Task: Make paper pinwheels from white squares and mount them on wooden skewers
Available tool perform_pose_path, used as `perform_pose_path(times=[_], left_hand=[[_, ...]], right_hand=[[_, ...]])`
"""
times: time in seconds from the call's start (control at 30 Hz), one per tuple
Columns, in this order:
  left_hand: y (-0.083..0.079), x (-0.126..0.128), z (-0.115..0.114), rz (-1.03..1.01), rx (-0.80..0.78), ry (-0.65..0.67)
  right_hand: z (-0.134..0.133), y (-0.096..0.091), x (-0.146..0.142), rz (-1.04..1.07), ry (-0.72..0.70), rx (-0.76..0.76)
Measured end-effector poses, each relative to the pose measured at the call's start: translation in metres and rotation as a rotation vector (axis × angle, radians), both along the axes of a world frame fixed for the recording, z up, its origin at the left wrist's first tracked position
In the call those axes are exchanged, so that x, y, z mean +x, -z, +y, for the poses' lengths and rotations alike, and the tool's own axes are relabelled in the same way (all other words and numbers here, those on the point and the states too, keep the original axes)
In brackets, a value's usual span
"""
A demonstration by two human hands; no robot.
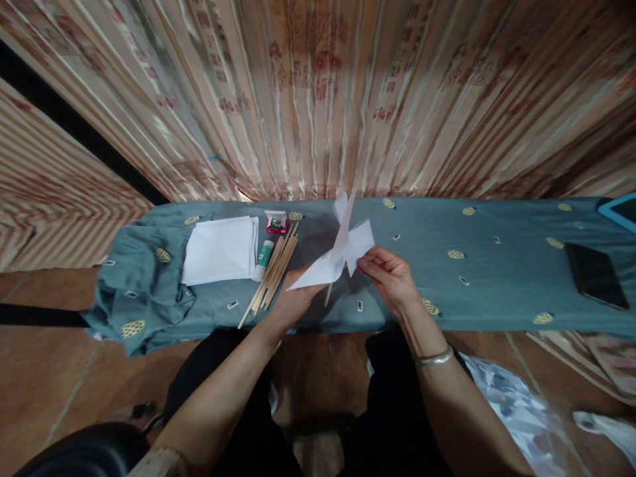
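Observation:
A white paper pinwheel [328, 262] with angled blades is held above the cloth, between my hands. My left hand [294, 301] is closed on it from the left and below; most of its fingers are hidden behind the paper. Below the paper shows the end of a thin wooden stick [328, 295]. My right hand [390, 275] pinches the lower edge of the right blade between thumb and fingers. Left of my left hand lie several wooden sticks [273, 271], a glue stick [263, 258] and a small open red box [276, 223] with small metal pieces inside.
A stack of white paper [219, 252] lies at the left on the green patterned cloth [507, 291]. Toward the right end are a dark phone [596, 275] and a blue-edged object [619, 209]. A curtain [318, 99] hangs behind. A clear plastic bag [521, 404] sits below right.

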State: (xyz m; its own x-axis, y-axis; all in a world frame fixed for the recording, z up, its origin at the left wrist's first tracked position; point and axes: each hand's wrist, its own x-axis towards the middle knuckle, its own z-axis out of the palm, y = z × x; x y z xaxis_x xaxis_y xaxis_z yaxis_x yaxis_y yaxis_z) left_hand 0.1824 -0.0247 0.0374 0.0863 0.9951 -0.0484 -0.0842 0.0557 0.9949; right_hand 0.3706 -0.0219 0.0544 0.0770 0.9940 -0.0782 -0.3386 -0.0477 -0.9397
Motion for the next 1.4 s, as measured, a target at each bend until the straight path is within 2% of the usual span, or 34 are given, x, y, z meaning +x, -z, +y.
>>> perform_pose_path(times=[0.2, 0.3, 0.4, 0.6, 0.73, 0.9, 1.0, 1.1, 1.17, 1.23, 1.4], left_hand=[[-0.007, 0.0, 0.001, 0.005, 0.095, 0.134], [-0.008, 0.001, 0.002, -0.032, 0.117, 0.11], [-0.005, 0.002, 0.002, -0.017, 0.109, 0.083], [-0.001, -0.001, 0.003, -0.036, 0.081, 0.151], [0.001, -0.002, 0.003, -0.038, 0.051, 0.148], [-0.001, -0.006, 0.003, -0.107, 0.02, 0.192], [-0.005, -0.008, 0.001, -0.155, -0.021, 0.221], [-0.011, -0.007, -0.003, -0.213, -0.092, 0.218], [-0.014, -0.005, -0.007, -0.26, -0.136, 0.236], [-0.015, -0.003, -0.011, -0.301, -0.167, 0.272], [-0.017, 0.0, -0.017, -0.3, -0.196, 0.305]], right_hand=[[-0.004, 0.004, -0.006, 0.029, -0.033, -0.059], [-0.007, 0.004, -0.009, 0.036, -0.095, -0.073], [-0.01, 0.001, -0.013, 0.024, -0.155, -0.065], [-0.015, -0.004, -0.019, -0.013, -0.21, -0.06], [-0.019, -0.007, -0.023, -0.035, -0.251, -0.058], [-0.02, -0.006, -0.013, -0.038, -0.296, -0.033], [-0.014, 0.0, 0.0, -0.086, -0.22, -0.031], [-0.005, 0.007, 0.01, -0.078, -0.008, -0.021], [0.001, 0.009, 0.012, -0.021, 0.077, -0.01], [0.006, 0.007, 0.011, 0.055, 0.086, -0.016], [0.009, -0.003, 0.003, 0.185, -0.011, 0.013]])
